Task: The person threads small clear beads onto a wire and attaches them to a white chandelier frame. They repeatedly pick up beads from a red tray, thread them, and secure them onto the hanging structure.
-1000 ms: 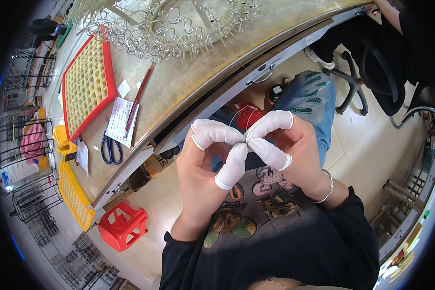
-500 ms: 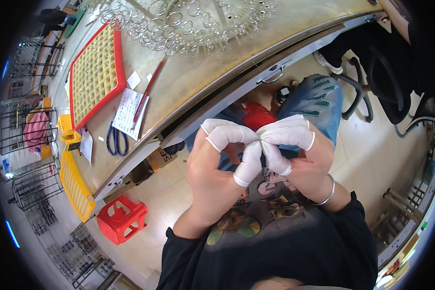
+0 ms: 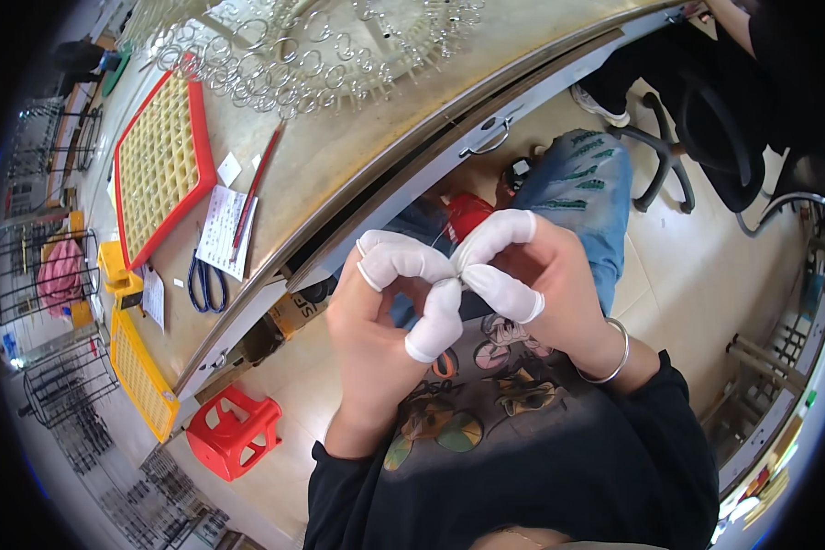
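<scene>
Right hand [image 3: 556, 291] more arched now, tip-to-tip with left hand [image 3: 376, 330]

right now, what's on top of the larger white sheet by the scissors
A red pencil-like stick lies partly on the white sheet, extending past its top edge; any writing beneath is hidden.

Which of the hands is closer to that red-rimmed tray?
Left. The left hand is right of the red-rimmed tray and lower in the view; the right hand is farther right.
</scene>
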Demonstrator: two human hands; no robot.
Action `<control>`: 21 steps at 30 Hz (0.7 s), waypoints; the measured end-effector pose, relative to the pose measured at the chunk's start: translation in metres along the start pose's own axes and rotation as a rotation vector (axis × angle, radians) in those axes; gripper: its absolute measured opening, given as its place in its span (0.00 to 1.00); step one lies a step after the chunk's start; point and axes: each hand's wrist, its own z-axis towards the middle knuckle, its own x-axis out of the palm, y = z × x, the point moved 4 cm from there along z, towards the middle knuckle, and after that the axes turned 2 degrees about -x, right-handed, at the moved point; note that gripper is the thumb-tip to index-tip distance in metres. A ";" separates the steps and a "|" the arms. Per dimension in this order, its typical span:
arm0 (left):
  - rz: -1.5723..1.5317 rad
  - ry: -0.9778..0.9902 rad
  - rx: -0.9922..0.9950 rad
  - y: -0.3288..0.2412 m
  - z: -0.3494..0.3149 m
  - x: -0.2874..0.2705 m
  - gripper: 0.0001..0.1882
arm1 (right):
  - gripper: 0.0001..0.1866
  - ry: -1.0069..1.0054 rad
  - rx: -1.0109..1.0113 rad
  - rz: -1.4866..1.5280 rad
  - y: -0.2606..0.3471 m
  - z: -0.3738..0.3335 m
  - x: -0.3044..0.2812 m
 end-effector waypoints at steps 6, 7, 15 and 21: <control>-0.221 0.069 -0.134 0.003 0.000 0.002 0.07 | 0.07 0.032 0.153 0.197 -0.003 -0.002 0.001; -0.236 0.079 -0.145 0.003 0.000 0.002 0.07 | 0.08 0.034 0.153 0.200 -0.001 -0.003 0.002; -0.256 0.065 -0.180 0.001 -0.001 0.001 0.06 | 0.06 0.026 0.186 0.237 -0.003 -0.004 0.006; -0.228 0.077 -0.200 -0.001 -0.001 0.000 0.06 | 0.07 0.005 0.000 0.114 -0.005 -0.003 0.006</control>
